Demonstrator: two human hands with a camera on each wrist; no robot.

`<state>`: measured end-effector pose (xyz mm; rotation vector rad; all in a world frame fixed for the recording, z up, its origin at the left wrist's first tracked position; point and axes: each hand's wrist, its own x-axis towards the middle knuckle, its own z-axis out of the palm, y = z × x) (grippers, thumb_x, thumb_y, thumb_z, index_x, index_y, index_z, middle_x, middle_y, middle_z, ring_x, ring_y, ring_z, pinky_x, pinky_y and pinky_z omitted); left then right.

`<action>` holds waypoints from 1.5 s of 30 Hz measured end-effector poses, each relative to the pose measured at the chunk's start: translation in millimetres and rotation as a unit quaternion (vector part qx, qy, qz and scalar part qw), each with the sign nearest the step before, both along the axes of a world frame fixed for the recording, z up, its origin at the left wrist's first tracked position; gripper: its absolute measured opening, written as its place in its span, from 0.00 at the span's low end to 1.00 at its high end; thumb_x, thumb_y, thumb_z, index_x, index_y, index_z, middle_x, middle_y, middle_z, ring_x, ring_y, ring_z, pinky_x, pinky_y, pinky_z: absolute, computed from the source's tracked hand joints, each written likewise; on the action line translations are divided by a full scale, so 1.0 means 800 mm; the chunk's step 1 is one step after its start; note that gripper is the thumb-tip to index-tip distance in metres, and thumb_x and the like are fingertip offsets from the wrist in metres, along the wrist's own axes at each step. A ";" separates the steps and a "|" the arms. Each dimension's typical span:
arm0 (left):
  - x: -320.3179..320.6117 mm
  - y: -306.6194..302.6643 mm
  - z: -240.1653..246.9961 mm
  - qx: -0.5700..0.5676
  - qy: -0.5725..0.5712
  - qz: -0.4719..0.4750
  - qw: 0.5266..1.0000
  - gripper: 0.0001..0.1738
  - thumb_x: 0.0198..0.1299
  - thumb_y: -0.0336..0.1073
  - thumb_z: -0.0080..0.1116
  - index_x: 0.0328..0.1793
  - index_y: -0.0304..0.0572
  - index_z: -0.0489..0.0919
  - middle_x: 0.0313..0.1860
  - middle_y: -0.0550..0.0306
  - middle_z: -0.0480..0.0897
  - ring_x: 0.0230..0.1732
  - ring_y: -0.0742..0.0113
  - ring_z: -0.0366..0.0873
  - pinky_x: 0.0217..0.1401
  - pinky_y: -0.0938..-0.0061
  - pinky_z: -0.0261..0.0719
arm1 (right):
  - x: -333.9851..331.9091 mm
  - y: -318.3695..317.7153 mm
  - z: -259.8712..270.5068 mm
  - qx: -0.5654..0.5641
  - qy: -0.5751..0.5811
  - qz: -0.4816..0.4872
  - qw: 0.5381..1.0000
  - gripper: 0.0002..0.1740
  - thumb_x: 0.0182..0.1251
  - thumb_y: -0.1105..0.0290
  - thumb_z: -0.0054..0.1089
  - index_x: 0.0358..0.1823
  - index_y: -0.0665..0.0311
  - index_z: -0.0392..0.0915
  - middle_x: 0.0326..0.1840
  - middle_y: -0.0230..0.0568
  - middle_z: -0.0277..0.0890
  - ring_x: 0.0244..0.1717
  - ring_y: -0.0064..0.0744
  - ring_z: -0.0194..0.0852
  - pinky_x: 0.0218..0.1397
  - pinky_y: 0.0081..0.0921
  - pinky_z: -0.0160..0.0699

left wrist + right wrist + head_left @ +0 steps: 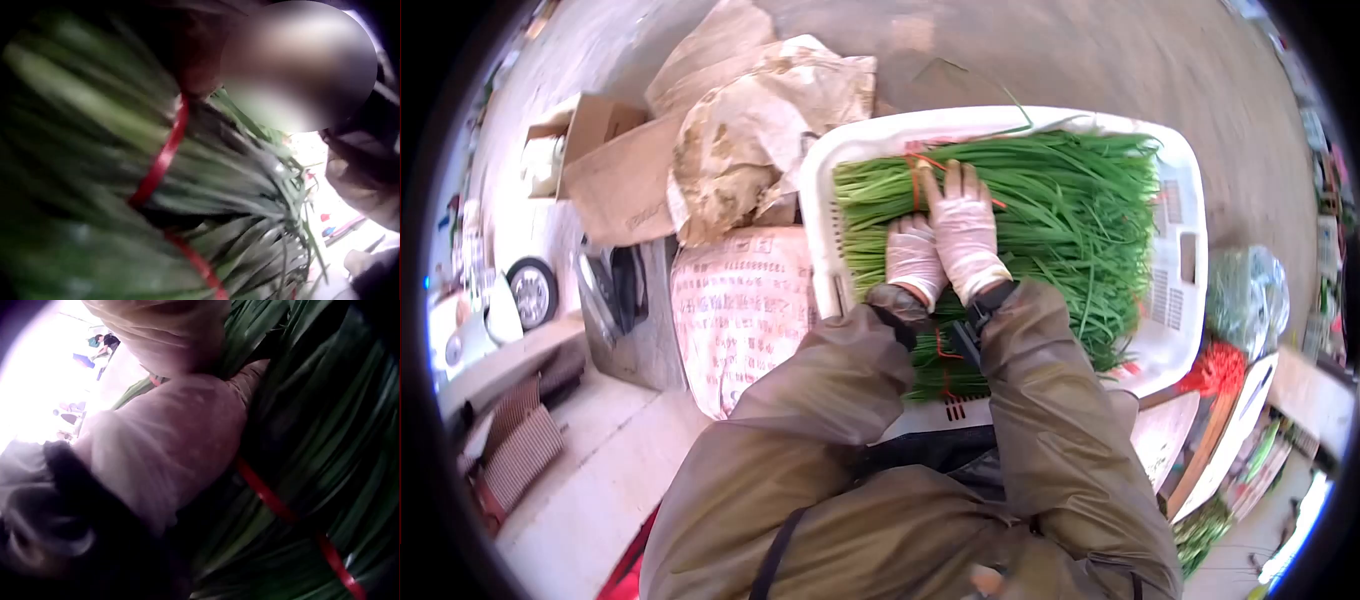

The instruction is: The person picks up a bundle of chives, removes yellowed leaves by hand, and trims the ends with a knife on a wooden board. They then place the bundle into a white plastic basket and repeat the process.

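Note:
Bundles of green garlic chives (1060,200), pale stems to the left, fill a white plastic basket (1190,190). Orange-red ties bind them; one red tie (164,159) crosses the leaves in the left wrist view. My gloved right hand (965,230) rests on the far bundle, its fingers stretched forward beside the tie. Tight against it on the left, my gloved left hand (913,258) presses on the stem side, its fingertips partly hidden. In the right wrist view the right hand (175,437) lies against the leaves, the left hand (169,331) just beyond.
A printed sack (745,310) stands left of the basket, with crumpled brown paper (735,130) and a cardboard box (590,135) behind it. To the right are a clear plastic bag (1250,295) and a red mesh bundle (1215,370). A wheel (532,290) shows far left.

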<state>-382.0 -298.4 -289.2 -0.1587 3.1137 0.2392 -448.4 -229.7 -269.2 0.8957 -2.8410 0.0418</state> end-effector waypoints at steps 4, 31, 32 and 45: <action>-0.015 -0.031 0.078 0.114 -0.013 -0.102 0.988 0.17 0.58 0.43 0.55 0.49 0.43 0.77 0.43 0.44 0.78 0.47 0.47 0.76 0.51 0.57 0.74 | -0.010 0.020 0.005 -0.013 -0.058 0.013 0.998 0.33 0.63 0.69 0.50 0.73 0.55 0.63 0.69 0.55 0.66 0.70 0.54 0.64 0.71 0.47 0.66; -0.153 -0.006 -0.026 0.021 0.009 -0.238 0.971 0.38 0.63 0.54 0.58 0.78 0.51 0.64 0.71 0.51 0.72 0.71 0.52 0.68 0.72 0.53 0.65 | -0.018 0.245 0.169 -0.130 -0.256 -0.079 0.955 0.22 0.66 0.57 0.60 0.60 0.52 0.77 0.53 0.50 0.78 0.58 0.51 0.76 0.61 0.44 0.75; -0.152 -0.008 -0.027 0.039 0.026 -0.238 0.970 0.39 0.63 0.54 0.58 0.78 0.48 0.64 0.71 0.50 0.72 0.71 0.51 0.68 0.72 0.53 0.64 | 0.023 0.266 0.202 -0.174 -0.230 -0.088 0.954 0.20 0.66 0.58 0.61 0.58 0.54 0.78 0.47 0.49 0.79 0.52 0.51 0.78 0.55 0.44 0.78; -0.308 0.295 0.014 0.025 -0.011 -0.362 0.932 0.46 0.65 0.58 0.55 0.83 0.47 0.51 0.78 0.41 0.60 0.78 0.47 0.58 0.78 0.56 0.60 | 0.269 0.326 0.240 -0.365 -0.249 -0.098 0.892 0.18 0.67 0.62 0.61 0.54 0.63 0.80 0.29 0.41 0.78 0.31 0.42 0.80 0.35 0.38 0.79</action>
